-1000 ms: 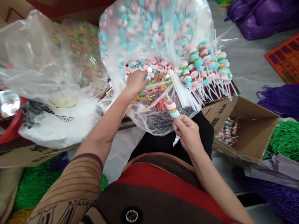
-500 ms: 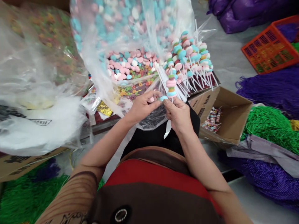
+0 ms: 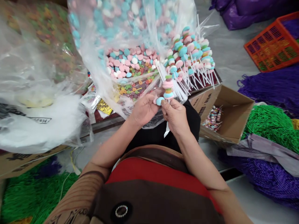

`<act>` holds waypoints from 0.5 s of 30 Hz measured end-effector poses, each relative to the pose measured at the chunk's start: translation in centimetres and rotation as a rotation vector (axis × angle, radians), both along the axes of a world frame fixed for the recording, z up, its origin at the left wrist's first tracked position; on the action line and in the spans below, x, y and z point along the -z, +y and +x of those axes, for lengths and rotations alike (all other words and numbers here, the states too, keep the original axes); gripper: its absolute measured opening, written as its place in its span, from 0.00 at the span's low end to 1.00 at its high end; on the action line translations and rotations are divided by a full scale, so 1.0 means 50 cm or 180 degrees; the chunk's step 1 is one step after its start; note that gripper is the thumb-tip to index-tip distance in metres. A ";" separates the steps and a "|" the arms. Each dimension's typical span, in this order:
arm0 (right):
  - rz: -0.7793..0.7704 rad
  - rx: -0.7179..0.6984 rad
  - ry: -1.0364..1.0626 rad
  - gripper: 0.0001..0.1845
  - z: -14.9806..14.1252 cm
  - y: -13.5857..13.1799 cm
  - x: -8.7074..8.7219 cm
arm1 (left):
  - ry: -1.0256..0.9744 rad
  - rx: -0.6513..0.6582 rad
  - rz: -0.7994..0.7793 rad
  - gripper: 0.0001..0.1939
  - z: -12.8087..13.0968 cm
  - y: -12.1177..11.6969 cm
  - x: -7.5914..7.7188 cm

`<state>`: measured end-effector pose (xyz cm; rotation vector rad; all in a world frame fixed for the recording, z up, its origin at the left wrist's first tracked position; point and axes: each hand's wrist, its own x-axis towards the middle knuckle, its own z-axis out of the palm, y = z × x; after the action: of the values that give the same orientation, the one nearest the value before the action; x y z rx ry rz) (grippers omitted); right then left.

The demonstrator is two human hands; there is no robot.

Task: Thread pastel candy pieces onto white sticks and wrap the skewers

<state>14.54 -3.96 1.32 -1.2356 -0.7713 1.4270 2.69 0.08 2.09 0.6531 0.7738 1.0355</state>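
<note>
Head view: above the lap (image 3: 149,135), I see the candy skewer (image 3: 168,88) pinched in the right hand (image 3: 175,115); the left hand (image 3: 145,109) holds a blue candy disc (image 3: 159,101) against the right thumb (image 3: 164,105). Caution: slack pinching could drop the disc. Skewer axis: near-vertical in view, tip away from the torso (image 3: 154,196).

An orange slatted plastic basket (image 3: 275,48) is sitting near a glossy purple plastic bag (image 3: 244,14); a stringy purple heap (image 3: 268,88) is lying beside a shiny green heap (image 3: 266,123).
</note>
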 end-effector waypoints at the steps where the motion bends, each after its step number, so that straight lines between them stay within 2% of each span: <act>1: -0.0037 0.0008 -0.0019 0.25 -0.001 0.000 0.002 | 0.0004 -0.0028 -0.0006 0.16 0.003 -0.002 -0.001; 4: -0.0102 0.0009 -0.0150 0.24 -0.001 0.000 0.008 | -0.0131 0.0046 0.0025 0.20 0.005 -0.005 0.004; 10: 0.0152 0.0126 -0.0625 0.19 -0.004 -0.002 0.020 | -0.0039 -0.0004 0.0250 0.29 0.011 -0.010 0.025; 15: -0.0025 -0.0076 -0.0330 0.21 -0.008 0.000 0.023 | 0.0207 0.0056 0.0496 0.33 0.019 -0.016 0.027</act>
<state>14.13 -3.99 0.18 -1.3187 -0.8541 1.3949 3.65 -0.72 0.74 0.8290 0.7472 1.0699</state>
